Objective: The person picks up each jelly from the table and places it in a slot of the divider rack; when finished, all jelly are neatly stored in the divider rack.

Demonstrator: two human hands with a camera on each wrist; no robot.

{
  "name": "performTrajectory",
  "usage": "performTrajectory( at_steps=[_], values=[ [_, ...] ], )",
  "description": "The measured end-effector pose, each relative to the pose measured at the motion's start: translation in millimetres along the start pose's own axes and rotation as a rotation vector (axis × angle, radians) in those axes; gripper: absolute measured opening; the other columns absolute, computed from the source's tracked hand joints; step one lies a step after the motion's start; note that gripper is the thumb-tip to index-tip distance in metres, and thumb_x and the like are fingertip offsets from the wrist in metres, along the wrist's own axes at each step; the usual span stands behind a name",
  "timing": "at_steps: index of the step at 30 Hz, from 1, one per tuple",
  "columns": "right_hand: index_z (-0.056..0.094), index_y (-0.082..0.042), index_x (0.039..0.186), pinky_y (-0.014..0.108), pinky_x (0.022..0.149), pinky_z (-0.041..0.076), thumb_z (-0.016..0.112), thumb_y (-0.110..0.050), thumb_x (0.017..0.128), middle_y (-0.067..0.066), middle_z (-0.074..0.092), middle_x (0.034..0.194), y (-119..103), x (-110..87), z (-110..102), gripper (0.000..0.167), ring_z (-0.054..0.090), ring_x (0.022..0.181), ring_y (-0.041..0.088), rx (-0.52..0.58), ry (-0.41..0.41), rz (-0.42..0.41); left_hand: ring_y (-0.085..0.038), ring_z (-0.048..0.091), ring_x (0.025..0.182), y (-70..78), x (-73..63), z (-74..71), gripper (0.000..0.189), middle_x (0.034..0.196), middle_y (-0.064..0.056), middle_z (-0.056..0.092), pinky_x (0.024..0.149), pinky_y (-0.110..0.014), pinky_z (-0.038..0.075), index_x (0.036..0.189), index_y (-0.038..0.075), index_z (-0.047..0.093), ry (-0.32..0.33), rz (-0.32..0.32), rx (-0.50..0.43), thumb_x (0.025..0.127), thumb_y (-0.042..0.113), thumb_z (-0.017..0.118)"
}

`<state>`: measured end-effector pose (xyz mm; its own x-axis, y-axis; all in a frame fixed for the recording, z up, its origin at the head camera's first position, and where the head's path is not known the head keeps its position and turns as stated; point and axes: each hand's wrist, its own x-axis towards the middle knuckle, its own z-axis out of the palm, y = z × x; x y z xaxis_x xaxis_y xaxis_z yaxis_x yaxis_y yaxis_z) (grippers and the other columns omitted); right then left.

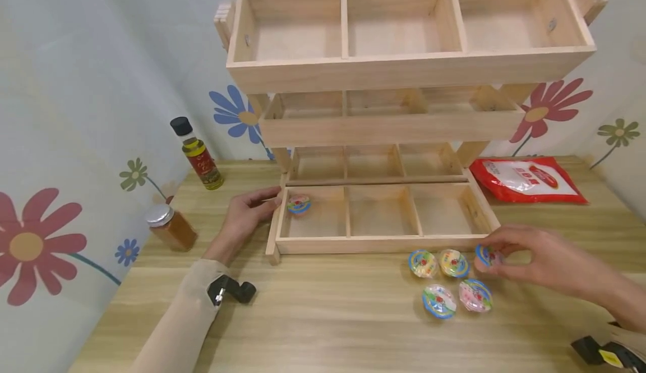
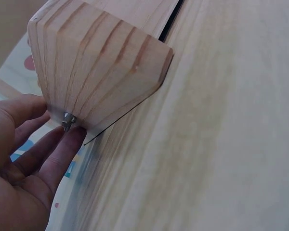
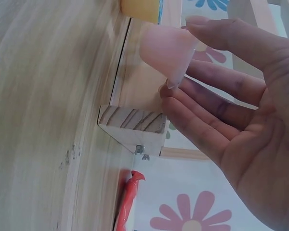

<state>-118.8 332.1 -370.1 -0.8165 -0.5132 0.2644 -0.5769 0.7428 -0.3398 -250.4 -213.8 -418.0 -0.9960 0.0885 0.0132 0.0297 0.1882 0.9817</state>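
My right hand (image 1: pixel 547 255) pinches a small pink jelly cup (image 3: pixel 166 48) between thumb and fingers, just off the front right corner of the wooden rack (image 1: pixel 353 245). Its printed lid shows in the head view. Several more jelly cups (image 1: pixel 439 301) with blue-edged lids sit on the table beside it. Another jelly cup (image 1: pixel 299 205) lies in the bottom tier's left compartment. At the rack's left end, my left hand (image 1: pixel 242 219) touches the side with extended fingers (image 2: pixel 60 161), close to a metal wing nut (image 2: pixel 68 121).
An oil bottle (image 1: pixel 203 162) and a spice jar (image 1: pixel 172 228) with a silver lid stand left of the rack. A red and white packet (image 1: pixel 530 179) lies to its right. The rack's upper tiers (image 1: pixel 404 70) overhang the lowest one.
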Motion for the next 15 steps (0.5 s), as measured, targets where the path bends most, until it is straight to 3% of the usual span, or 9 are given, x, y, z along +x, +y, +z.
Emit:
performTrajectory(
  at_steps=[6,15],
  values=[
    [0.078,-0.023,0.113,0.023,0.067,0.058,0.1,-0.018,0.072,-0.02,0.068,0.103,-3.8,3.2,1.7,0.047,0.063,0.086,-0.002,-0.012,0.046,-0.041,-0.011,0.071,0.105,0.1,-2.1,-1.9,0.043,0.135,-0.023,0.068,0.09,-0.027,0.062,0.14,0.002,0.068,0.015,-0.002,0.019,0.102,0.02,0.075],
    [0.078,-0.02,0.114,0.026,0.068,0.059,0.099,-0.017,0.073,-0.016,0.069,0.107,-7.0,3.5,1.4,0.047,0.063,0.088,-0.001,-0.008,0.052,-0.031,-0.01,0.071,0.103,-2.7,-1.2,-1.2,0.042,0.138,-0.025,0.066,0.09,-0.027,0.062,0.142,0.0,0.066,0.005,-0.008,-0.003,0.104,0.017,0.073]
  ],
)
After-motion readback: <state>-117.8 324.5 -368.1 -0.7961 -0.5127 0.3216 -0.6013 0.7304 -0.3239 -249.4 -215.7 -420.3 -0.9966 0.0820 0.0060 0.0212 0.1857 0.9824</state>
